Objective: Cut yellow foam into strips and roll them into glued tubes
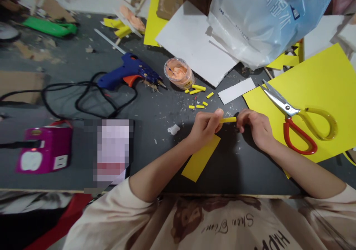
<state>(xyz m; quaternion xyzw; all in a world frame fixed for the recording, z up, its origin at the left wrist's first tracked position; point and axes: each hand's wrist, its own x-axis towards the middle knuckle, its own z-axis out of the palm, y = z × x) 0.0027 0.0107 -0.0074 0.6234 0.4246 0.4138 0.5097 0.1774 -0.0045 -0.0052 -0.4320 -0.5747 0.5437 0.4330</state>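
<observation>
A thin rolled yellow paper tube (228,119) is pinched by my left hand (205,127), thumb on top, and points to the right. Its far end reaches the curled fingers of my right hand (256,127), where a small dark patch shows; what those fingers hold is unclear. Below my left wrist lies a yellow paper strip (200,160). Several short yellow rolls (198,89) are scattered beyond my hands, beside an open tub of peach-coloured paste (179,73). To the right, open scissors (291,110) with one red and one yellow handle rest on a yellow sheet (314,81).
A blue glue gun (130,70) with a tangled black cord lies at left, near a magenta box (46,148) and a blurred phone (114,150). White board (194,38), a white strip (236,90), a plastic bag (264,23) and a green cutter (50,26) lie farther back.
</observation>
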